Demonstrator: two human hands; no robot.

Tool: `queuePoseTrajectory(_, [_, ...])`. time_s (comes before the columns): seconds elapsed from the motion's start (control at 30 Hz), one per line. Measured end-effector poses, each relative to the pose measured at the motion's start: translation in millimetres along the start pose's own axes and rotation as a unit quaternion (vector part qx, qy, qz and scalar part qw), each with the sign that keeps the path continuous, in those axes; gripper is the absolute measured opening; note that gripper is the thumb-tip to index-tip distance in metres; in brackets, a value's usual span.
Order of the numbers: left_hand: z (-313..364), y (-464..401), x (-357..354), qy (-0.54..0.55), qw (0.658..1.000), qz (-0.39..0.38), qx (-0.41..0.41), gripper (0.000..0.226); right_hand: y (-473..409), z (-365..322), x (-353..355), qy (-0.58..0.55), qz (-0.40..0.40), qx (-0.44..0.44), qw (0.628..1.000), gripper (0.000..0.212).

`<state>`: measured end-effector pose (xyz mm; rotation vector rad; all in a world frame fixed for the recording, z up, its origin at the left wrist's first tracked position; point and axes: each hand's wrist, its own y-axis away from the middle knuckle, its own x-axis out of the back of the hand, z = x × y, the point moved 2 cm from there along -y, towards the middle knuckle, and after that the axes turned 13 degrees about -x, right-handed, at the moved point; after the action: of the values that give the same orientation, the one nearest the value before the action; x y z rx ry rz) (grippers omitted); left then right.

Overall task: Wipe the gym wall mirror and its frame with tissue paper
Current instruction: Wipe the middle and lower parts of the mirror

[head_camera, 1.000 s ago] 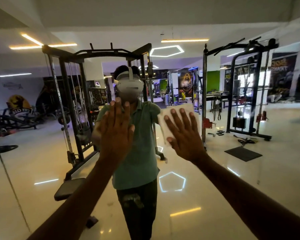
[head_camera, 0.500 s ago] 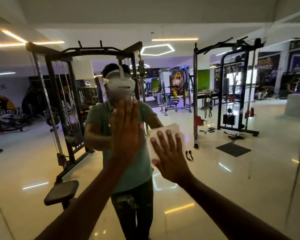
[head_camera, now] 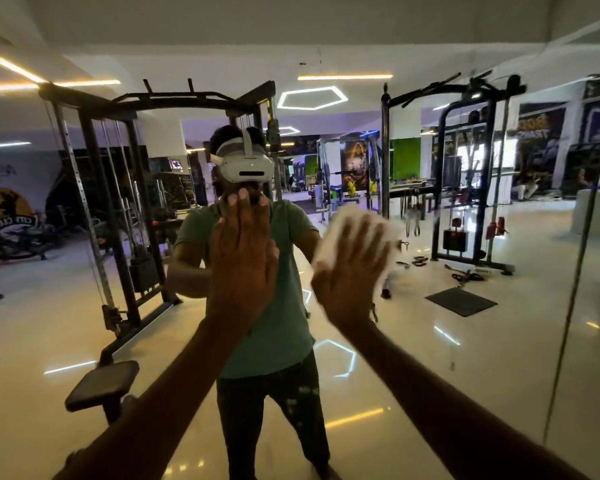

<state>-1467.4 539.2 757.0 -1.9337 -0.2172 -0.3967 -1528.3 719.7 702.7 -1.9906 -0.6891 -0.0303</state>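
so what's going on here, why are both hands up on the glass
A person is wiping a gym wall mirror. The right hand presses a white tissue flat against the glass with straight fingers; it looks blurred, as if mid-wipe. The left hand is laid flat on the mirror beside it, holding nothing. Gym machines show in the reflection.

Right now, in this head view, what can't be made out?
- Tissue: motion-blurred, largely behind the right hand; folds unreadable.
- Mirror frame: only a thin vertical seam shows on the right.
- Left hand: contact with the glass is hidden by the hand itself.
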Motion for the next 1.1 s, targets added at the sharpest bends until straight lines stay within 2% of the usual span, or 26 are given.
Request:
queuePoseTrajectory(0.1, [14,-9,-13,-0.058,0.998,-0.023,0.012,0.072,7,23,-4,-0.013,-0.045,0.213,0.976,0.073])
queuePoseTrajectory(0.17, [8,-5,-12,-0.074,0.997,-0.03,0.004,0.071,-23,57,3,0.013,-0.035,0.287,0.957,0.07])
queuePoseTrajectory(0.2, [5,-2,-9,-0.079,0.996,-0.032,-0.004,0.07,-43,77,9,0.025,-0.025,0.295,0.955,0.071])
queuePoseTrajectory(0.27, [3,1,-5,-0.1,0.994,-0.033,-0.021,0.069,-84,115,23,0.028,0.011,0.259,0.965,0.074])
queuePoseTrajectory(0.33, [7,-1,-4,-0.108,0.993,-0.032,-0.022,0.069,-113,135,32,0.019,0.044,0.184,0.982,0.076])
queuePoseTrajectory(0.4, [11,-3,-4,-0.106,0.994,-0.032,-0.012,0.069,-126,124,34,-0.02,0.08,0.037,0.996,0.074])
queuePoseTrajectory(0.47, [12,-3,-3,-0.114,0.993,-0.04,-0.01,0.069,-124,84,32,-0.076,0.107,-0.143,0.981,0.072])
queuePoseTrajectory(0.5, [13,-4,-2,-0.12,0.992,-0.044,-0.011,0.07,-118,60,32,-0.091,0.109,-0.186,0.972,0.072])
queuePoseTrajectory(0.53, [14,-4,-2,-0.122,0.991,-0.049,-0.013,0.071,-107,37,29,-0.092,0.093,-0.168,0.977,0.073])
queuePoseTrajectory(0.6, [15,-5,0,-0.123,0.991,-0.057,-0.019,0.075,-75,6,17,-0.055,0.029,0.004,0.998,0.073])
queuePoseTrajectory(0.67, [12,-4,4,-0.122,0.99,-0.066,-0.022,0.081,-61,8,13,-0.018,0.001,0.177,0.984,0.074])
queuePoseTrajectory(0.73, [4,4,9,-0.14,0.987,-0.072,-0.01,0.083,-82,32,22,0.001,0.001,0.282,0.959,0.075])
queuePoseTrajectory(0.8, [-8,21,13,-0.204,0.975,-0.085,0.019,0.086,-112,64,33,0.031,0.006,0.29,0.957,0.076])
queuePoseTrajectory(0.87, [-18,36,17,-0.248,0.963,-0.088,0.049,0.089,-138,88,42,0.027,0.025,0.18,0.983,0.079])
queuePoseTrajectory(0.93, [-26,43,17,-0.236,0.965,-0.1,0.061,0.091,-137,71,43,0.001,0.034,0.065,0.997,0.08])
queuePoseTrajectory(0.97, [-26,43,16,-0.222,0.967,-0.11,0.065,0.091,-128,51,40,-0.01,0.036,0.041,0.998,0.078])
queuePoseTrajectory(1.03, [-26,42,13,-0.207,0.967,-0.126,0.078,0.089,-102,1,32,-0.018,0.03,0.094,0.995,0.075])
queuePoseTrajectory(1.1, [-24,42,13,-0.199,0.969,-0.12,0.086,0.088,-82,-36,21,-0.022,0.01,0.206,0.978,0.075])
